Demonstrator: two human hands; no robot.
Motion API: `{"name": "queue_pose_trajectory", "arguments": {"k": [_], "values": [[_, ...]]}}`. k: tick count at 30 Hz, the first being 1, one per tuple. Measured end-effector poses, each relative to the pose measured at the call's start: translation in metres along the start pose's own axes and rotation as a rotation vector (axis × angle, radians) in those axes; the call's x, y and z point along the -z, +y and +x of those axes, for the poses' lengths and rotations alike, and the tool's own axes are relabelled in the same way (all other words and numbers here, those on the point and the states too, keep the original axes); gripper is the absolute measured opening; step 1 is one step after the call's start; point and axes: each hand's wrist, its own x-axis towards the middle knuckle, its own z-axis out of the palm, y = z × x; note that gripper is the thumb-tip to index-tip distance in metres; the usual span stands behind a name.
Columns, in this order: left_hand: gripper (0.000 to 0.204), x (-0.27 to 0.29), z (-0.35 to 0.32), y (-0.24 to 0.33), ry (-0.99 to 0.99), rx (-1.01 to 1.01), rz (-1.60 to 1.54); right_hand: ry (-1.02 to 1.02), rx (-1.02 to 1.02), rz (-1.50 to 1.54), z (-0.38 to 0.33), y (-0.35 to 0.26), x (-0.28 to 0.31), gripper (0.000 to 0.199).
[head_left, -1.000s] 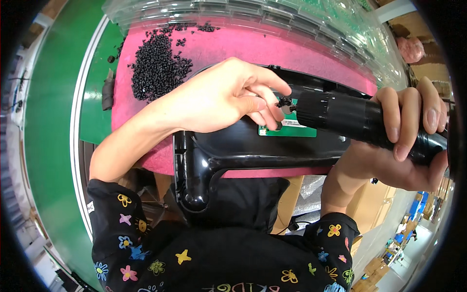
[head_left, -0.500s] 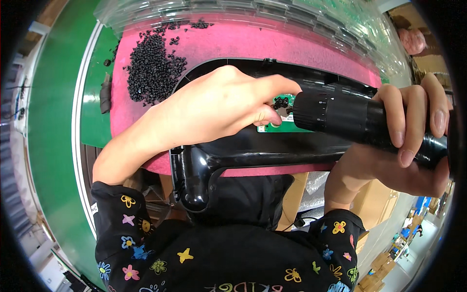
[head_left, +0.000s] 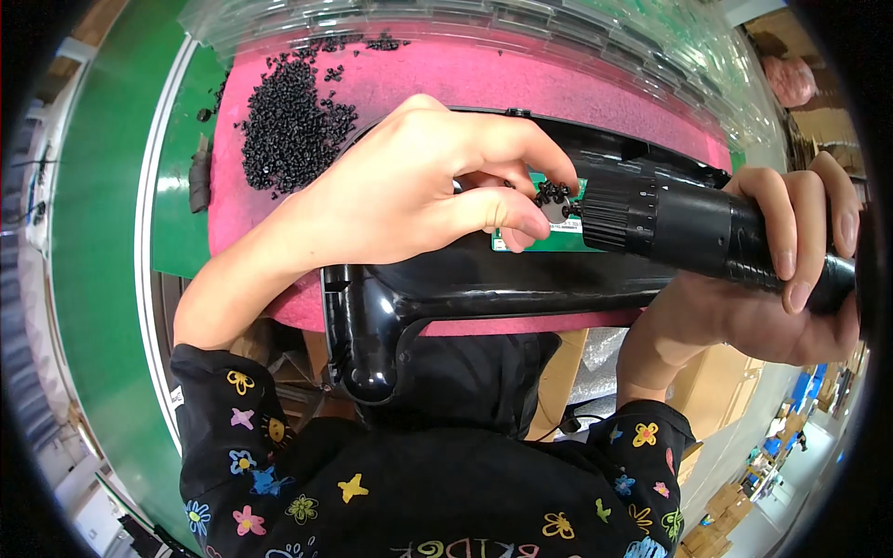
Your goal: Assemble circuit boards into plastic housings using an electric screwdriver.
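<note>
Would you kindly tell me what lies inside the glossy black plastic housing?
A flat green circuit board shows inside the housing; whatever the left hand and the black cylindrical tool cover there cannot be seen.

Clear plastic trays (head_left: 558, 39) are lining the far edge of a pink mat (head_left: 446, 88), while a dark roll (head_left: 200, 177) is lying just beside its left edge. Farther left, a white rail (head_left: 141, 232) is bordering a green surface (head_left: 107, 205). On the right, a pink bundle (head_left: 788, 79) is showing high up, and cardboard (head_left: 718, 395) is standing lower down.
</note>
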Motion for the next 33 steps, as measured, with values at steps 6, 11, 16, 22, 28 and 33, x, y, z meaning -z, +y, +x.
{"name": "queue_pose_trajectory", "arguments": {"k": [6,11,16,22,28,33], "values": [[0.029,0.000,0.000,-0.003,0.048,-0.183,0.134,-0.028,-0.087,-0.056,0.004,-0.008,-0.002,0.032],[0.021,0.007,0.000,0.001,0.082,-0.146,0.148,-0.013,-0.051,-0.094,0.000,-0.005,0.003,0.034],[0.018,0.002,-0.002,-0.009,0.148,-0.219,0.228,-0.047,-0.062,-0.150,-0.002,-0.005,0.005,0.038],[0.007,0.006,-0.001,-0.008,0.335,-0.198,0.451,-0.140,-0.123,-0.265,0.003,0.008,0.005,0.041],[0.012,0.005,-0.003,-0.011,0.211,0.005,0.431,-0.330,-0.187,-0.316,0.010,0.025,0.014,0.041],[0.012,0.005,-0.005,-0.014,0.108,0.040,0.505,-0.356,-0.220,-0.445,0.007,0.023,0.014,0.044]]}}
